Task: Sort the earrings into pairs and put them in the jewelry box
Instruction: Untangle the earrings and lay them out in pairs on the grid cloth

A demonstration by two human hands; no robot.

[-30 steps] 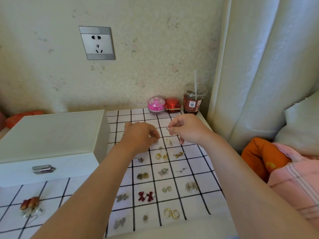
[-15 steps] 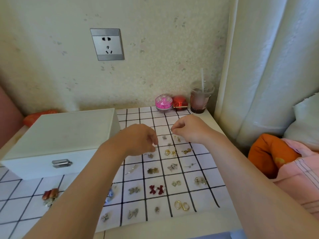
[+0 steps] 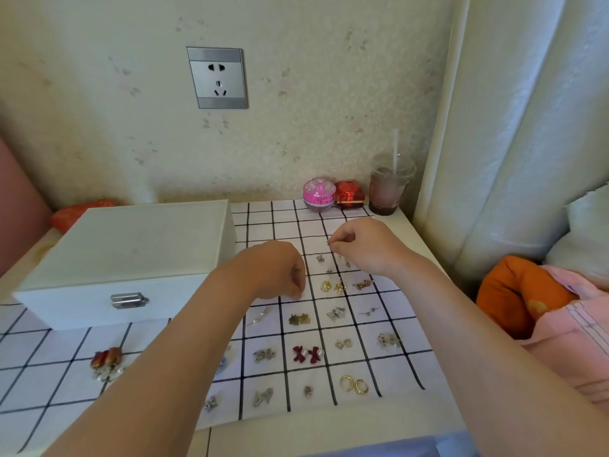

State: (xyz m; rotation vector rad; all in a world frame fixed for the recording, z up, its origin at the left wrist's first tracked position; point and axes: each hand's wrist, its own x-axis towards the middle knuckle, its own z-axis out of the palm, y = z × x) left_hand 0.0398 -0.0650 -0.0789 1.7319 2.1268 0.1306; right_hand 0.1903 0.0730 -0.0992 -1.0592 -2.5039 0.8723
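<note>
Right hand (image 3: pixel 365 245) above the far end of the grid cloth (image 3: pixel 395 371), thumb and forefinger pinching a tiny silvery earring (image 3: pixel 328 242). Left hand (image 3: pixel 270 272) low at the cloth, fingers (image 3: pixel 298 280) curled; cannot tell if they hold anything. Other earrings (image 3: pixel 298 353) lie paired in the squares. Box (image 3: pixel 131 258) closed, on the counter left of them. Pieces look light, hard, slippery; thin posts probably bend. Best pinched by the body.
</note>
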